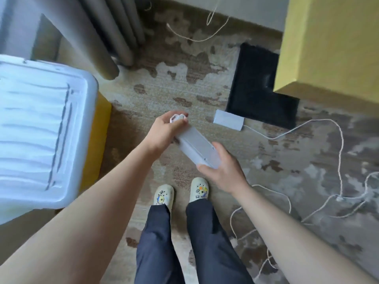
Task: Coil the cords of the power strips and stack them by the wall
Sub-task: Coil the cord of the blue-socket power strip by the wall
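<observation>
From the head view, looking straight down, a person stands on a patterned carpet [205, 83] and holds a white power strip [196, 148] in both hands above the floor, ahead of two pale clogs [180, 194]. The strip lies slantwise, its far end up-left and its near end down-right. The left hand [164, 130] has its fingers [180, 116] curled round a white plug [176, 118] at the far end of the strip. The right hand [223, 171] grips the near end, thumb along the top edge and fingers wrapped under the corner.

A second power strip [228, 119] lies flat on the carpet just beyond the hands, its far edge touching the near edge of a black mat [254, 83]. Its white cord [320, 128] runs right from the strip, loops across the carpet and trails in loose bends down the right side, passing near the right forearm. Another thin cord [196, 37] lies loose near the wall at the top.

The open carpet is hemmed in: a white lidded bin [41, 124] over a yellow block [98, 136] stands at the left, grey curtain folds [114, 33] hang at upper left, and a yellow box corner [328, 50] overhangs the mat at upper right. Between them a bare strip of carpet runs to the wall.
</observation>
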